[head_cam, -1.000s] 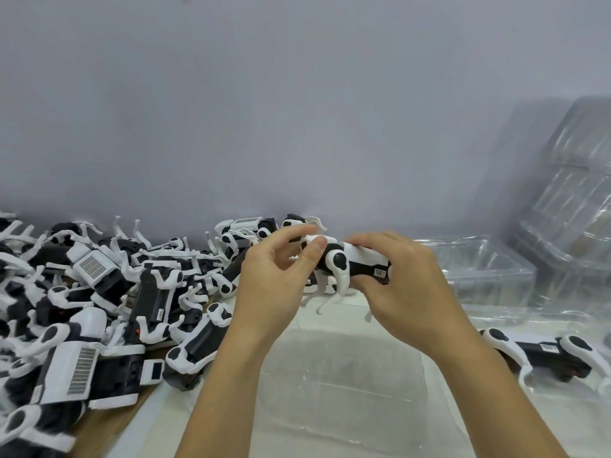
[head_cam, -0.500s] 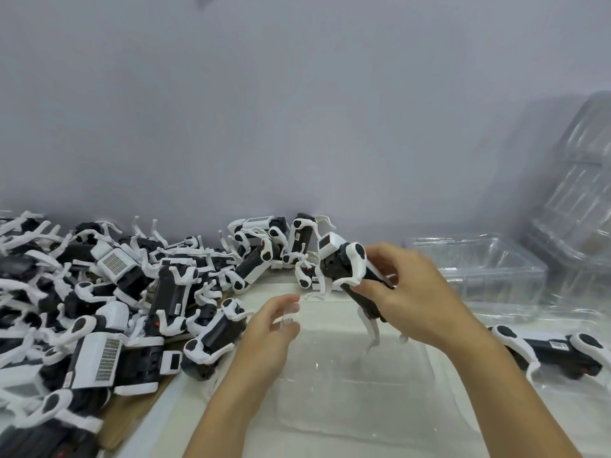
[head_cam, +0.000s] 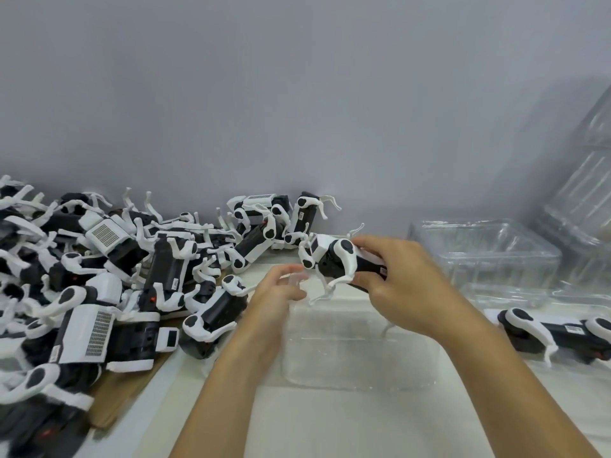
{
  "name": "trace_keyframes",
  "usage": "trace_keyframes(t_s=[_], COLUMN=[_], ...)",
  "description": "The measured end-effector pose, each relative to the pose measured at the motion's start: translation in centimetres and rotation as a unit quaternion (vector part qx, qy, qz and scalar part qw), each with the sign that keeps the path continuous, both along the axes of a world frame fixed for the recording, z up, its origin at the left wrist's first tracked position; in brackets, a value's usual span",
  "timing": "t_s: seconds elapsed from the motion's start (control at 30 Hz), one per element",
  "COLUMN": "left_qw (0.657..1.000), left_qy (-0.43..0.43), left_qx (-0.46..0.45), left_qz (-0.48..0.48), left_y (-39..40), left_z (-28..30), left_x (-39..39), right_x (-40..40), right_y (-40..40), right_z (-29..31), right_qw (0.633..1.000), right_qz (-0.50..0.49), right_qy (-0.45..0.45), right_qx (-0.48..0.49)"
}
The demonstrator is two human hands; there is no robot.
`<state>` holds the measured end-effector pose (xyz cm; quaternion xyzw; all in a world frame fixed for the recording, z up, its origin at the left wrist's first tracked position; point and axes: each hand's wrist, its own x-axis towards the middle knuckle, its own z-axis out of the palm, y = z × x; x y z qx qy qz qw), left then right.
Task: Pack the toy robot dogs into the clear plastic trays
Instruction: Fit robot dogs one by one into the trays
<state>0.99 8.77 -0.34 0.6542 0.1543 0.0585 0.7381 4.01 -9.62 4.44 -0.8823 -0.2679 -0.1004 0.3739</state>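
My right hand [head_cam: 406,285] grips a black-and-white toy robot dog [head_cam: 334,257] by its rear body and holds it in the air over the far edge of a clear plastic tray [head_cam: 360,355]. The dog's head points left and its white legs hang down. My left hand [head_cam: 276,297] is lower and to the left, its fingertips and thumb pinching the tray's far left rim. A second dog [head_cam: 542,332] lies on its side in another clear tray at the right.
A big heap of loose robot dogs [head_cam: 109,282] covers the left of the table up to the wall. Empty clear trays [head_cam: 482,256] stand at the back right, with a tall stack [head_cam: 585,180] leaning beside them. The white table top [head_cam: 330,424] lies in front.
My left hand let go of the dog and dropped to the tray's rim. My right hand now holds the dog alone, having tilted it and brought it level again above the tray.
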Motion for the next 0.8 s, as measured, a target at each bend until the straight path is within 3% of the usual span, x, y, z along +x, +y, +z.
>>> trace_keyframes(t_s=[0.37, 0.8], left_qw=[0.999, 0.999], left_qy=[-0.031, -0.034], left_qx=[0.003, 0.014], left_qz=[-0.009, -0.019], left_y=[-0.5, -0.1], left_z=[-0.3, -0.8], left_x=[-0.2, 0.3], right_x=[-0.4, -0.5], right_y=[1.3, 1.4], right_z=[-1.7, -1.8], right_qw=[0.996, 0.997], right_qz=[-0.005, 0.011], right_qy=[0.043, 0.029], right_qx=[-0.077, -0.066])
